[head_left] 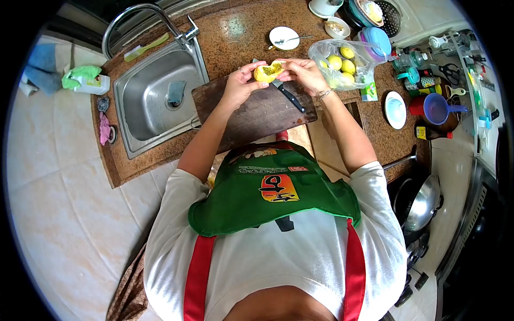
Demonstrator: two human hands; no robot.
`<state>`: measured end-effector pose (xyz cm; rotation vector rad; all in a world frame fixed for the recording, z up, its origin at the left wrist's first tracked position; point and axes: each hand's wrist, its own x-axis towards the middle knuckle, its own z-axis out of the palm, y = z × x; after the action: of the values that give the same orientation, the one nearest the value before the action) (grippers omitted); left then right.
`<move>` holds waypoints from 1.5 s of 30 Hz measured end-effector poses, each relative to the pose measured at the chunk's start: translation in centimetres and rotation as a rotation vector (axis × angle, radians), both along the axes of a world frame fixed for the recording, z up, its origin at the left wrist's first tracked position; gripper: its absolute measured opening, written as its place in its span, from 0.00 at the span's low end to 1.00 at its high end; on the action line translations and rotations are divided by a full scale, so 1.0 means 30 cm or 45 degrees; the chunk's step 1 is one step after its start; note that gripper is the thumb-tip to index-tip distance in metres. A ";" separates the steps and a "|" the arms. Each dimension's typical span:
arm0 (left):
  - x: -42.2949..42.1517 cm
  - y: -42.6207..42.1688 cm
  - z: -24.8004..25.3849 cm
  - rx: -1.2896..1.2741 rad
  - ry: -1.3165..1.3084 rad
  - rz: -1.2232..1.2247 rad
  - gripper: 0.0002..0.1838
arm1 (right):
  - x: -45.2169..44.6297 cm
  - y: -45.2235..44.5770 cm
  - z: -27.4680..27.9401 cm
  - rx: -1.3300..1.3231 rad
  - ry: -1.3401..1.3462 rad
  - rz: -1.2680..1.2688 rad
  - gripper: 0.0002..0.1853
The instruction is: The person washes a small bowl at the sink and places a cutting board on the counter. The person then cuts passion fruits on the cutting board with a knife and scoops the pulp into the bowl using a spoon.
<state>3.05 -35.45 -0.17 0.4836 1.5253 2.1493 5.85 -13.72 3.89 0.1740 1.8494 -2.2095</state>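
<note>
A cut-open yellow passion fruit (266, 73), its pulp showing, is held above the dark wooden cutting board (230, 119). My left hand (240, 85) has its fingers closed on the fruit's left side. From the other side, my right hand (304, 74) pinches the fruit's right edge. Below the right hand, a black-handled knife (292, 99) lies on the board, its blade partly hidden by the hands. Just beyond them stands a white cup (282, 35) with a spoon (297, 39) resting in it. To the right, a clear plastic bag (320, 49) contains several whole yellow passion fruits (348, 66).
A steel sink (135, 115) with a tall faucet (159, 12) is at the left, partly overlapped by the board. An oval white dish (395, 110), a purple ladle (437, 109) and several bottles line the right side. A small white bowl (338, 28) stands behind the bag.
</note>
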 end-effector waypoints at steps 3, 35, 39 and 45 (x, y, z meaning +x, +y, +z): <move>-0.008 -0.017 -0.009 0.032 -0.048 -0.037 0.32 | 0.003 0.003 0.002 -0.159 -0.124 -0.020 0.17; -0.228 0.226 -0.080 0.140 -0.325 0.332 0.30 | -0.438 0.338 -0.145 1.871 0.733 0.039 0.10; -0.249 0.284 -0.053 0.136 -0.380 0.377 0.31 | -0.518 0.363 -0.167 2.075 0.400 0.459 0.12; -0.270 0.331 -0.036 0.133 -0.342 0.525 0.31 | -0.506 0.391 -0.162 1.973 0.475 0.425 0.09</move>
<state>-5.04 -25.52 -1.24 -0.1015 1.4603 2.4878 -9.33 -2.00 -0.97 -0.2802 3.0142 -0.2205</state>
